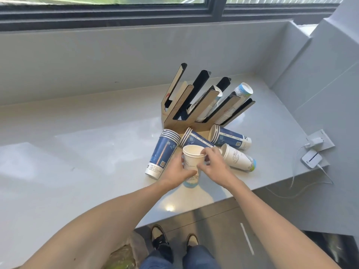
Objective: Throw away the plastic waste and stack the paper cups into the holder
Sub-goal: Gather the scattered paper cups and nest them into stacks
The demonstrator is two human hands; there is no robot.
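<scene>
A white paper cup stack (191, 166) stands upright near the counter's front edge. My left hand (177, 169) grips its side, and my right hand (213, 165) pinches the top cup's rim. Behind it lie a blue cup stack (162, 154) on the left, a second blue stack (196, 139), a third blue stack (230, 138) and a white cup stack (238, 158) on the right. The wooden cup holder (196, 105) stands behind them, with cup stacks in its two right slots (242, 90); its left slots hold none.
A grey counter (77, 152) runs under a window. A wall socket with a plugged charger (318, 141) and a small white device (311, 159) with cables sit at the right. A crumpled plastic bag (122, 257) lies on the floor by my shoes.
</scene>
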